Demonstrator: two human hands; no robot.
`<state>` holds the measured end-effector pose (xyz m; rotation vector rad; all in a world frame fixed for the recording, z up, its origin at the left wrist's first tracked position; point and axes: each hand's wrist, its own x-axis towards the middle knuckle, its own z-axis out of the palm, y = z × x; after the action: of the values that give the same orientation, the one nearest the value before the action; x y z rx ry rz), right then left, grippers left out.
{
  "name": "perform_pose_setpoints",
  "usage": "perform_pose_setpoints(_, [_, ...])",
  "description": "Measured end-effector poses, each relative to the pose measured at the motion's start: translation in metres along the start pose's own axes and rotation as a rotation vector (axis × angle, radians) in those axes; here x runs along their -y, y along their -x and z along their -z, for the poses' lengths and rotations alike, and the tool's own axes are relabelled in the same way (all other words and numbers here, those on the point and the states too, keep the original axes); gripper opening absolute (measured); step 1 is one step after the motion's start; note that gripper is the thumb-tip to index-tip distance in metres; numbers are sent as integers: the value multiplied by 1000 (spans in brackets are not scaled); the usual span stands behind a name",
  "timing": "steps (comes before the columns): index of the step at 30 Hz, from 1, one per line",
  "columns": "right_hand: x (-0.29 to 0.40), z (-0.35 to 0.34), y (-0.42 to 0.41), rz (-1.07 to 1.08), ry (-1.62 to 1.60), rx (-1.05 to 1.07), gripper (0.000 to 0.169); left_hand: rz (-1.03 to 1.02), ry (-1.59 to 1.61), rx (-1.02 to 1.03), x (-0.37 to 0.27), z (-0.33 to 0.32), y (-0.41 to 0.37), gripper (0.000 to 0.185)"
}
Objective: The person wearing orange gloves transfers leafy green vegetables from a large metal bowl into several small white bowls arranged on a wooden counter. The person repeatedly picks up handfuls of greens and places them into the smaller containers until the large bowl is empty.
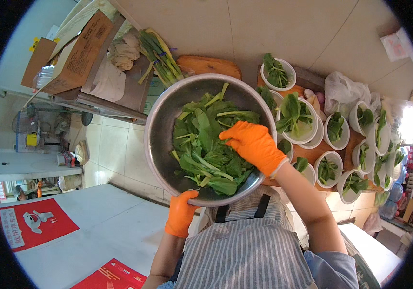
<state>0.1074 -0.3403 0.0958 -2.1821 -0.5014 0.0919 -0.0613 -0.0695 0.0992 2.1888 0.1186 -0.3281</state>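
A large stainless steel bowl [159, 108] in front of me holds a heap of leafy greens [206, 144] with pale stalks. My left hand [182, 214], in an orange glove, grips the bowl's near rim, thumb on top. My right hand [255, 144], gloved in orange too, reaches over the right rim into the bowl. Its fingers are curled against the greens on the right side; whether they grasp any leaves is hidden. To the right stand several white plastic tubs with greens, one [302, 135] of them close beside the bowl and others [336, 130] farther right.
The tubs stand on an orange-brown board surface [313, 155] against the tiled wall. Beyond the bowl are a wooden cutting board [210, 65] and a bundle of scallions [161, 57]. A cardboard box [80, 54] sits upper left. White tabletops [119, 216] with red printed panels lie lower left.
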Motion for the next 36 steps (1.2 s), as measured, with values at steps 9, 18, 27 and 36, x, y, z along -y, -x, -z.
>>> perform_pose_setpoints(9, [13, 55, 9, -399, -290, -66, 25, 411, 584, -79, 34, 0, 7, 25])
perform_pose_setpoints(18, [50, -58, 1, -437, 201, -56, 43, 6, -84, 17, -5, 3, 10, 32])
perform_pose_setpoints(27, [17, -32, 14, -488, -323, -114, 36, 76, 119, -70, 17, -9, 7, 35])
perform_pose_setpoints(36, [4, -4, 18, -442, -640, -231, 33, 86, 17, -47, 22, 2, 4, 36])
